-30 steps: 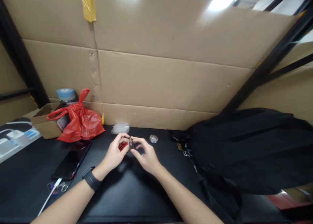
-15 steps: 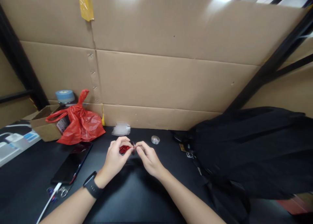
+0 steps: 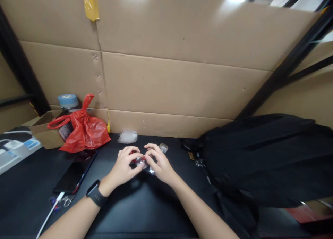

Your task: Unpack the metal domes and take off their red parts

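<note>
A small clear, shiny round piece [image 3: 142,162] with red showing in it is between my hands, low over the black tabletop. My left hand [image 3: 125,166] curls around its left side, thumb and forefinger closed on it. From the other side, my right hand [image 3: 160,165] bends its fingers in, the tips meeting the piece near my left fingertips. Another shiny bit [image 3: 152,170] shows just under my right thumb; whether it is a separate part I cannot tell. Something red [image 3: 133,155] is partly hidden behind my left fingers. Beyond my right hand lies a clear round object [image 3: 163,147].
A stack of clear plastic pieces [image 3: 127,136] lies near the cardboard wall [image 3: 161,86]. To the left are a knotted red bag [image 3: 90,131], a cardboard box [image 3: 49,134], a charging phone [image 3: 75,171] and a power strip [image 3: 18,155]. A black backpack [image 3: 265,159] fills the right.
The round piece, earlier seen nearly edge-on between my fingertips, is now tilted to show its shiny face. My right hand has come closer to my left, its fingers more bent.
</note>
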Motion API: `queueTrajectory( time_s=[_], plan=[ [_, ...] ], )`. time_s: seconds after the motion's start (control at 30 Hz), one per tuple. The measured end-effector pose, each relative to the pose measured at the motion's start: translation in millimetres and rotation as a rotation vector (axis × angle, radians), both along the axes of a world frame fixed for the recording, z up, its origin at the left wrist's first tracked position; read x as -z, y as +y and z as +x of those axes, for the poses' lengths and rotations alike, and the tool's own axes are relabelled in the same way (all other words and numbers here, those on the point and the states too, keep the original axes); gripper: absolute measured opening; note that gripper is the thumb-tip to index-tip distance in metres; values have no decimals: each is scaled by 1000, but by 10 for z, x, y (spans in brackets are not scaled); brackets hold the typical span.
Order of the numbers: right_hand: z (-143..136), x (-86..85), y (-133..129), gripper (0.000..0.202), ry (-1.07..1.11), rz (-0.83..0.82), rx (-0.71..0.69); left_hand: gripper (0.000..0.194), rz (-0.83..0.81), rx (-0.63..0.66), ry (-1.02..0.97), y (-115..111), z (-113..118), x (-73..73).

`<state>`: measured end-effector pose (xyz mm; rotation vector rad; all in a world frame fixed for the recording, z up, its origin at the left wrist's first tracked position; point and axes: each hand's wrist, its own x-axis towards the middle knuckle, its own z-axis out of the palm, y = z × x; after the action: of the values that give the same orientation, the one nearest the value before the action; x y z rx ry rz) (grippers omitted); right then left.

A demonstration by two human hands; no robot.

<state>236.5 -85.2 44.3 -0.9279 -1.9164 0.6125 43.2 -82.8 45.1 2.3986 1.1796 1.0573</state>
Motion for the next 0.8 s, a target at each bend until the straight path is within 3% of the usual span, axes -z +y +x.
queueTrajectory(
  time_s=[0.13,0.3,0.37,0.63,0.7,0.8],
  plan=[
    [123,-66,21,25,-84,-11,-37,13,-9,-11,19,50,10,89],
    [411,-16,108,11,-538,-169,-12,19,-52,-45,13,104,-13,129],
    [469,38,143,7,-618,-189,15,20,-80,-54,11,108,-16,120],
    [450,89,157,15,-609,-208,151,15,-104,-68,-3,109,-2,133],
    [398,61,138,12,-510,-147,124,15,-123,-54,-18,108,1,138],
    [272,40,108,11,-198,-115,-3,15,-145,-10,-56,98,7,140]
  ],
)
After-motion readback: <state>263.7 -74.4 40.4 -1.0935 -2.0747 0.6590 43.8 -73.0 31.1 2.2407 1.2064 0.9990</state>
